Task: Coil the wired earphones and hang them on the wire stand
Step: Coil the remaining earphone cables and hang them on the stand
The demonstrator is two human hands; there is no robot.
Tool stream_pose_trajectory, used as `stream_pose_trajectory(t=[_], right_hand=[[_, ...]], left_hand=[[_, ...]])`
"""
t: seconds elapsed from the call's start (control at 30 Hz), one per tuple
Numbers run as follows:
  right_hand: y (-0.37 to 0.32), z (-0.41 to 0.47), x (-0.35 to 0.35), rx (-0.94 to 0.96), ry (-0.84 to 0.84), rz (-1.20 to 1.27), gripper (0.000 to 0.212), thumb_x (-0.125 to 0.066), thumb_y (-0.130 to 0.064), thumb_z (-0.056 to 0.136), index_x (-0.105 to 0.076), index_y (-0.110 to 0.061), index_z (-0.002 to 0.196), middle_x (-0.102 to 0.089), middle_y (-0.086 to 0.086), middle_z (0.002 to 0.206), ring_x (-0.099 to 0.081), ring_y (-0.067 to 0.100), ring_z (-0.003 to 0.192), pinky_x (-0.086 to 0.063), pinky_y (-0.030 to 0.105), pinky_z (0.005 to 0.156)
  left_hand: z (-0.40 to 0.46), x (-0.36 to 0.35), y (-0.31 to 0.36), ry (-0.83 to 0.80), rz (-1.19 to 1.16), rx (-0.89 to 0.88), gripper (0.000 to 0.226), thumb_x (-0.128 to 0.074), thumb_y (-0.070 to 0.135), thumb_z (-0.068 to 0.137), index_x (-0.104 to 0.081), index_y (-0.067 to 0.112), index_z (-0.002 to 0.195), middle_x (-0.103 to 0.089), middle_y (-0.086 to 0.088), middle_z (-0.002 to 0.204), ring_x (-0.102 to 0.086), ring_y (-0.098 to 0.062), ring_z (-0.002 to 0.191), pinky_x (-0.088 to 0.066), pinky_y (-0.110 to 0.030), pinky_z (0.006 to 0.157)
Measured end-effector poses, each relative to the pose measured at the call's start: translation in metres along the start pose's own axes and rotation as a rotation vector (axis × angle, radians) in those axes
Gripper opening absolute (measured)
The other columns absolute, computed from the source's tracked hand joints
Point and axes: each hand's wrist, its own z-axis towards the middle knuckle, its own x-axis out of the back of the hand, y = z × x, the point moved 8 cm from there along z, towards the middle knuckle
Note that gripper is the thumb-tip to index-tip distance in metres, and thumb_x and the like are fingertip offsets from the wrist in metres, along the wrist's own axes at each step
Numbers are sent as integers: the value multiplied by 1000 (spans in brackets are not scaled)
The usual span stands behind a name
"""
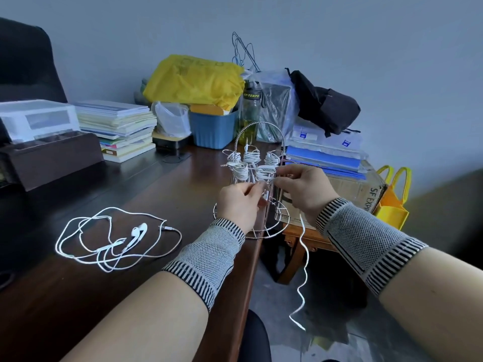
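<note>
Both hands are working a white earphone cord (pixel 304 259) right in front of the wire stand (pixel 257 178): left hand (pixel 239 202) pinching it, right hand (pixel 300 190) pinching too, tail dangling off the desk. Coiling's midway, I'd say; next up is winding in that slack, then hooking it on.

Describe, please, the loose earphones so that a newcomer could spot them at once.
Start at the dark desk; left of the wire stand and the left hand lies a white tangle, the loose earphones. Unlike the coiled sets on the stand, they sprawl uncoiled, buds showing.
</note>
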Motion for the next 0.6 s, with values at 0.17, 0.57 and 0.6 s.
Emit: stream_pose_trajectory(t=[0.17, 0.57, 0.6], right_hand=[[20, 2, -9, -167, -10, 163, 8, -68, -8, 85, -66, -14, 80, -45, -9, 39, -31, 13, 43, -27, 21, 42], [-2, 3, -3, 71, -87, -181, 17, -70, -17, 85, -70, -20, 68, -66, 23, 74, -49, 23, 64, -48, 40, 65], [-3, 3, -3, 70, -86, -191, 17, -70, -16, 85, -70, -20, 68, -67, 22, 75, -50, 23, 65, -49, 41, 66]], left_hand=[[0, 1, 1, 8, 12, -22, 31, -60, 36, 94, -75, 12, 83, -60, 8, 51, -56, -8, 48, -45, -20, 51], [-1, -4, -1, -25, -66, 4, 27, -62, 36, 92, -74, 19, 76, -63, 11, 50, -51, -3, 45, -55, -31, 62], [0, -4, -1, -25, -71, 9, 29, -62, 37, 92, -73, 18, 74, -64, 10, 51, -51, -3, 45, -54, -31, 62]])
